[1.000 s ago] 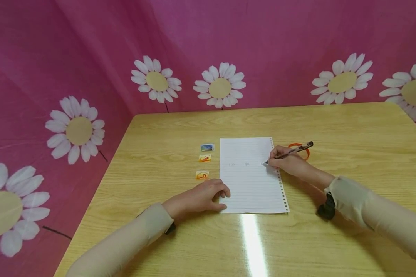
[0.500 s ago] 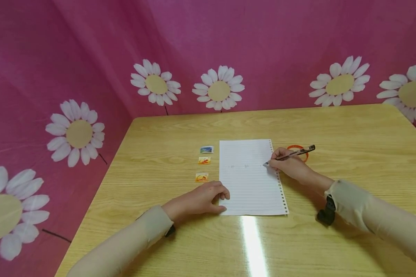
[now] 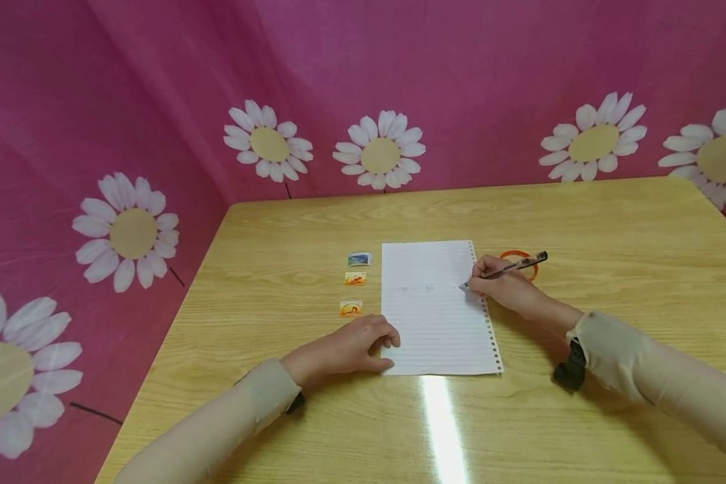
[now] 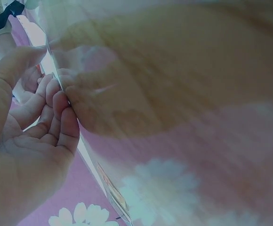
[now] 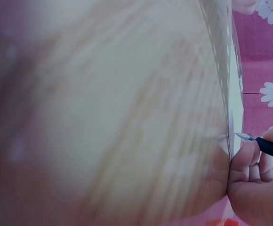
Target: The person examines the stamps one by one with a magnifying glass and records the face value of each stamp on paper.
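A lined sheet of paper (image 3: 432, 329) with punched holes down its right side lies on the table. Faint handwritten numbers run across its upper half. My right hand (image 3: 505, 286) pinches a pen (image 3: 511, 266), its tip at the sheet near the right edge. In the right wrist view the pen (image 5: 270, 148) shows a dark grip and a pale pointed tip. My left hand (image 3: 357, 344) rests at the sheet's lower left edge, fingers loosely bent and fingertips on the paper. The left wrist view shows the left hand (image 4: 37, 122) with its fingertips down on the surface.
Left of the sheet lie a blue stamp-like picture (image 3: 359, 259) and two yellow-orange ones, the upper (image 3: 355, 279) and the lower (image 3: 351, 308). An orange ring (image 3: 529, 270) lies behind the right hand. A pink curtain (image 3: 460, 81) with daisies hangs around the wooden table (image 3: 278, 269).
The pen tip shifts only slightly at the right of the sheet, the right hand still gripping it. The left hand stays in place; the whole view sways a little.
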Available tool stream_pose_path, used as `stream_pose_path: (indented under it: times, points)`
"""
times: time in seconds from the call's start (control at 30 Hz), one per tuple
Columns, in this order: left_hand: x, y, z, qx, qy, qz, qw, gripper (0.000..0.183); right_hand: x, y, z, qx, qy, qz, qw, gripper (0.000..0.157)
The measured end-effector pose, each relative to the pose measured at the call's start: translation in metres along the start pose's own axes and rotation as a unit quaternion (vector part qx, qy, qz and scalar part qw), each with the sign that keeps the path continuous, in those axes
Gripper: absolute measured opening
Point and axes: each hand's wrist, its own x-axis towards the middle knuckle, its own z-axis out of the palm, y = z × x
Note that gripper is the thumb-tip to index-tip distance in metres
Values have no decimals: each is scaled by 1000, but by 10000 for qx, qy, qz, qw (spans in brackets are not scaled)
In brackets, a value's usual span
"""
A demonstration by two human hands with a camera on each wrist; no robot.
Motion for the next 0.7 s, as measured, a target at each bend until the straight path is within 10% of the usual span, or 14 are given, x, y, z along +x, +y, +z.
stream_pose_path:
  times: [0.7]
  points:
    - [-2,1,-2,75,-3,128,9999,22,3,3,0,-34,-109,-114,9999,11]
